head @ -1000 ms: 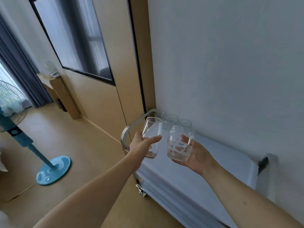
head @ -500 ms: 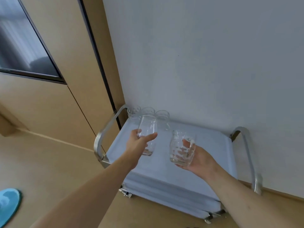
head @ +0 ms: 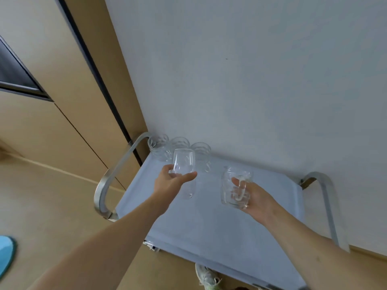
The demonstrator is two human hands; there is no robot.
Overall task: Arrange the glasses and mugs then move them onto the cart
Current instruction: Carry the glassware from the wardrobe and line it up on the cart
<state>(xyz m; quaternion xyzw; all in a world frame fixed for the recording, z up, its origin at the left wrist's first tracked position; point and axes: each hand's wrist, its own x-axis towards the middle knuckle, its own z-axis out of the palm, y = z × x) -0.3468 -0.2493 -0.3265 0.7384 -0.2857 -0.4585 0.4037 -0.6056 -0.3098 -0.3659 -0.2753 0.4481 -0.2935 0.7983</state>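
Note:
My left hand point(head: 170, 184) grips a tall clear glass point(head: 185, 170) upright above the left part of the cart's white top point(head: 209, 227). My right hand point(head: 254, 197) holds a clear glass mug point(head: 234, 188) by its handle, over the cart's middle. Three clear glasses point(head: 179, 145) stand in a row at the cart's far left corner against the wall, just behind the tall glass.
The cart has curved metal handles on the left point(head: 109, 181) and right point(head: 326, 197) and stands against a white wall point(head: 251, 80). Wooden panels point(head: 62, 122) lie to the left. My shoe point(head: 206, 276) shows by the cart's near edge; a blue fan base point(head: 6, 254) sits far left.
The view has come closer and tilted down over the cart. Both hands, each with its glass, now hang over the cart top, slightly farther apart.

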